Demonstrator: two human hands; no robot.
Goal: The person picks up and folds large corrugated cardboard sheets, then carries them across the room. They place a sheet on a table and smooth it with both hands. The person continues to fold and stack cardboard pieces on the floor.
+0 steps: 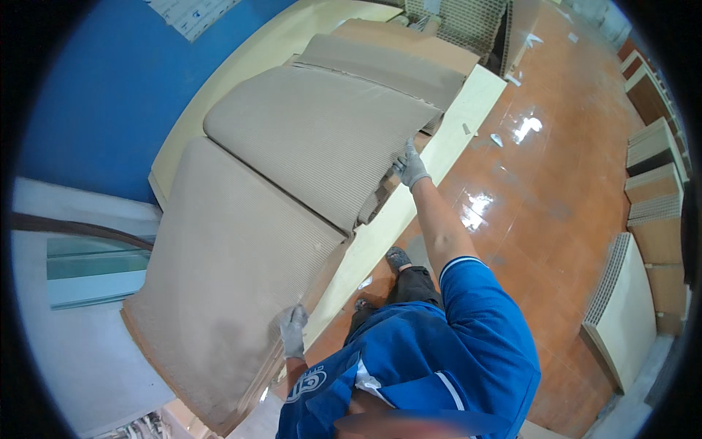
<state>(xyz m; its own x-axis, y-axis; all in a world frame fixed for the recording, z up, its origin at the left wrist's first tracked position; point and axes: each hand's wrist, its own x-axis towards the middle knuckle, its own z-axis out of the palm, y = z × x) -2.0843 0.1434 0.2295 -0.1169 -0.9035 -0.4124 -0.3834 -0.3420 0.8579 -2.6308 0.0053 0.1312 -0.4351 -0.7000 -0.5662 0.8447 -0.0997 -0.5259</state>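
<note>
Two large grey-brown sheets of ribbed corrugated cardboard lie side by side on a long stack, with a dark gap between them. My right hand, in a grey work glove, is closed at the right edge of the farther corrugated cardboard sheet; part of its fingers is hidden at the edge. My left hand, gloved alike, is closed on the right edge of the nearer corrugated cardboard sheet, close to my body. Torn, uneven cardboard edges show below the farther sheet, between my hands.
A pale yellow board runs along the stack's right side. Further cardboard lies at the far end. White scraps are on the glossy orange tiled floor. Panels with honeycomb edges lean at the right. A blue wall borders the left.
</note>
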